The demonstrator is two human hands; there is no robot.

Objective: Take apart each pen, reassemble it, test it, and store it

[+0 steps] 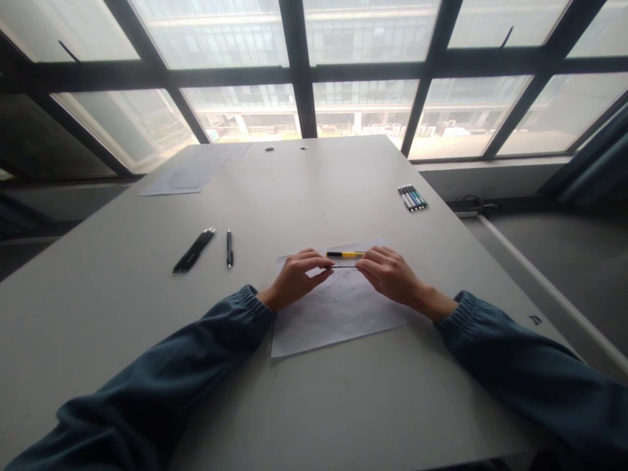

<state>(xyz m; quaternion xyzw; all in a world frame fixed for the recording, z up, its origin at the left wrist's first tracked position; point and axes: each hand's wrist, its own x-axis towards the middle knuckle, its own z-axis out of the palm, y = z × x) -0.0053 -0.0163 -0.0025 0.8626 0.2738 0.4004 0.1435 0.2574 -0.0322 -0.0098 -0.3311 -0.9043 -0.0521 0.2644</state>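
A white sheet of paper [338, 314] with faint pencil lines lies on the grey table [304, 405] in front of me. Above it my left hand [297, 278] and my right hand [390, 275] each pinch one end of a thin dark pen [345, 266], held level between them. Both hands have curled fingers. A yellow and black pen [346, 254] lies on the top edge of the sheet, just beyond my fingertips.
Two black pens [194, 250] and a third one [229, 248] lie to the left. Several markers [413, 197] sit together near the right edge. More papers [191, 171] rest at the far left corner. Large windows stand behind the table.
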